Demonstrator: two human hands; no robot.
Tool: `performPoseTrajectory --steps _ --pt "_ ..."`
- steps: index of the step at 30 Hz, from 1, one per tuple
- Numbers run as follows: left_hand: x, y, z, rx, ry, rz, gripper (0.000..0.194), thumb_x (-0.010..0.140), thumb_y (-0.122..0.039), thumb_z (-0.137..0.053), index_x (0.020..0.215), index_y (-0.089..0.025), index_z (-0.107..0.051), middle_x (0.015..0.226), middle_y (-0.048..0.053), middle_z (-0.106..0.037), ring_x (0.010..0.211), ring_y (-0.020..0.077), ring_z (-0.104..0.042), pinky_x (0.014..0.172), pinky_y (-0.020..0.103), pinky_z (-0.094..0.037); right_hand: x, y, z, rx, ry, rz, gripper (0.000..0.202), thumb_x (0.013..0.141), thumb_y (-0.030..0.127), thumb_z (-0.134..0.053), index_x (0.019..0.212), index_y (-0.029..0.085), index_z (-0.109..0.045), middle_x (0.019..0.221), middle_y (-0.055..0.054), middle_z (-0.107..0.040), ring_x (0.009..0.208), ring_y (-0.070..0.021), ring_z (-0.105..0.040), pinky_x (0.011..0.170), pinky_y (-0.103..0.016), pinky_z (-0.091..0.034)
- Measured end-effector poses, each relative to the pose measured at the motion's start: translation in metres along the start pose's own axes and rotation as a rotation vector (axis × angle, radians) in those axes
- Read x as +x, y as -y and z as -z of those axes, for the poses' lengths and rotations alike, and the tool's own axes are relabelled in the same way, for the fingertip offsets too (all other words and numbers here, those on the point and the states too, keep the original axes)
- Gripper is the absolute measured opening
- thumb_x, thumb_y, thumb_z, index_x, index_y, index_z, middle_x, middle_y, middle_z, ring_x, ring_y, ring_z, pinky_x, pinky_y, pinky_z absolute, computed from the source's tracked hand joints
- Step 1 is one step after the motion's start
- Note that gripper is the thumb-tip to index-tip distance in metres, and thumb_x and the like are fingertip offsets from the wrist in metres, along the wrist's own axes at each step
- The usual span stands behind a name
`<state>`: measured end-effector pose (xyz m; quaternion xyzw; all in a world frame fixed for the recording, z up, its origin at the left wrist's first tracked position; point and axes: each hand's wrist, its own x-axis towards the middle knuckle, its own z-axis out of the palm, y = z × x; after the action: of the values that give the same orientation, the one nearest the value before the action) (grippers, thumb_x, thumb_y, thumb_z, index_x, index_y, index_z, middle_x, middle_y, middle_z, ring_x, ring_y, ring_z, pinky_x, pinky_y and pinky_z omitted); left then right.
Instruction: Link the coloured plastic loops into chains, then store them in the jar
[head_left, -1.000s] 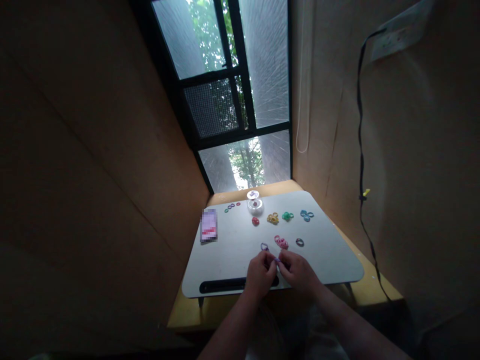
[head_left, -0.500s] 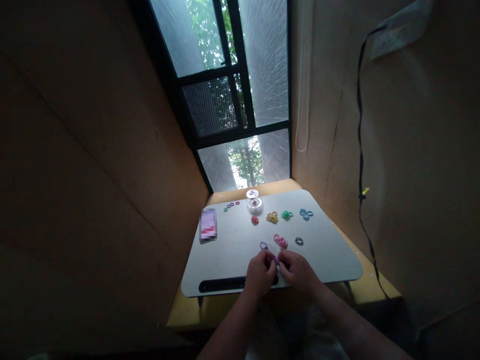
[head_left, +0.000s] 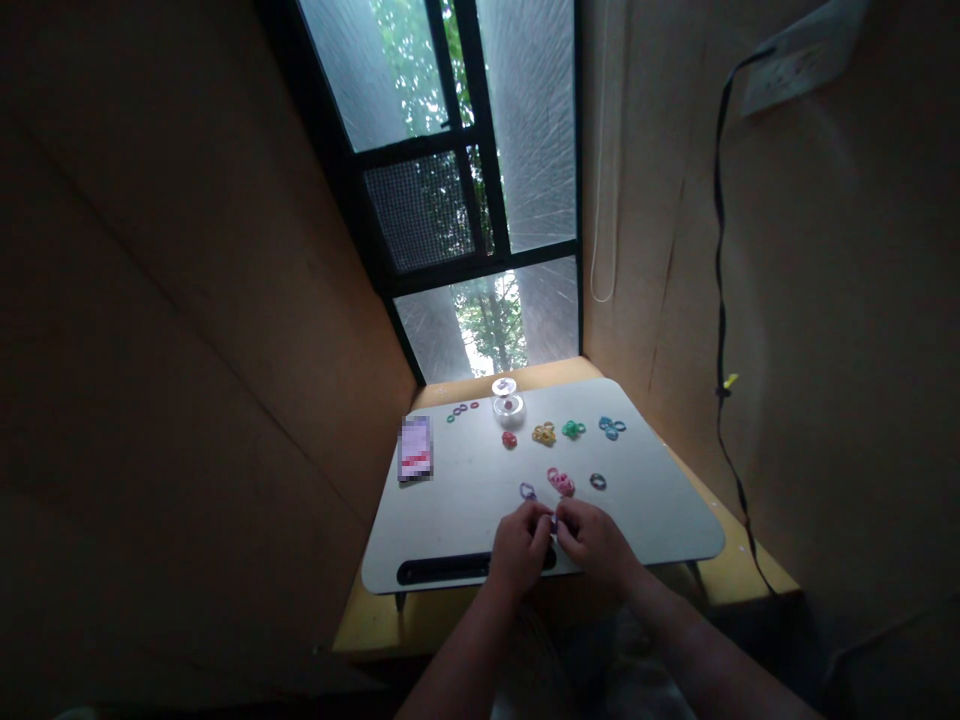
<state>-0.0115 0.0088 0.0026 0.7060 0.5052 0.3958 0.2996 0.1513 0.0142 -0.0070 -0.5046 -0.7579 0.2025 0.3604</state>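
Note:
My left hand (head_left: 525, 545) and my right hand (head_left: 592, 540) meet near the front edge of the white lap table (head_left: 465, 510), fingers closed in a pinch. Between the fingertips shows a bit of a small purple ring (head_left: 554, 524), mostly hidden. Just beyond my left fingers lies a loose purple ring (head_left: 528, 491). A heap of pink rings (head_left: 560, 482) sits beyond my right fingers, with a dark ring (head_left: 598, 481) to its right. Farther back are small piles of red rings (head_left: 509, 440), yellow rings (head_left: 544, 434), green rings (head_left: 574, 429) and blue rings (head_left: 612, 429).
A clear round container (head_left: 509, 408) stands at the back, its pale lid (head_left: 504, 387) behind it. To its left lie several coloured rings (head_left: 462, 410). A blurred-out flat object (head_left: 415, 448) rests at the left. A black strip (head_left: 442, 570) runs along the front edge.
Both hands stay nearly in place; the fingertips shift slightly around the small purple ring. The things on the table have not moved.

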Motion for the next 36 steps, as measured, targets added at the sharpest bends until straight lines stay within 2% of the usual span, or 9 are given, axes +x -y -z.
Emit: performPoseTrajectory --steps 11,20,30,36 --pt "-0.0011 -0.001 -0.0006 0.053 -0.007 0.017 0.019 0.09 -0.03 -0.053 0.076 -0.018 -0.06 0.068 -0.001 -0.061 0.063 0.0131 -0.055 0.061 0.024 -0.037 0.0003 0.0002 0.0013 0.038 -0.001 0.014 0.018 0.088 0.028 -0.049 0.071 0.022 -0.048 0.068 0.002 -0.056 0.064 -0.0147 -0.052 0.062 -0.026 -0.036" --pt "-0.0006 -0.0005 -0.001 0.061 -0.012 0.022 0.02 0.091 -0.031 -0.053 0.078 -0.019 -0.061 0.069 -0.001 -0.063 0.064 0.0135 -0.056 0.062 0.024 -0.038 0.0004 0.0024 0.0031 0.074 -0.001 0.028 0.013 0.089 0.028 -0.05 0.079 0.022 -0.055 0.069 0.002 -0.056 0.064 -0.0146 -0.053 0.063 -0.026 -0.037" --pt "-0.0019 -0.0027 0.0007 0.004 0.008 -0.005 0.017 0.09 -0.033 -0.058 0.083 -0.018 -0.064 0.071 0.0 -0.067 0.063 0.0128 -0.058 0.061 0.023 -0.042 0.0012 0.0001 0.0013 0.05 -0.019 -0.01 0.015 0.086 0.026 -0.05 0.072 0.022 -0.051 0.066 0.002 -0.054 0.062 -0.0146 -0.051 0.06 -0.025 -0.035" --pt "0.0002 -0.0014 -0.0017 -0.005 -0.043 0.024 0.015 0.088 -0.03 -0.059 0.091 -0.018 -0.068 0.076 0.001 -0.069 0.061 0.0123 -0.06 0.06 0.023 -0.044 0.0012 -0.0019 0.0006 0.072 -0.037 -0.009 0.019 0.089 0.03 -0.05 0.071 0.022 -0.05 0.065 0.002 -0.053 0.06 -0.0145 -0.05 0.059 -0.026 -0.034"
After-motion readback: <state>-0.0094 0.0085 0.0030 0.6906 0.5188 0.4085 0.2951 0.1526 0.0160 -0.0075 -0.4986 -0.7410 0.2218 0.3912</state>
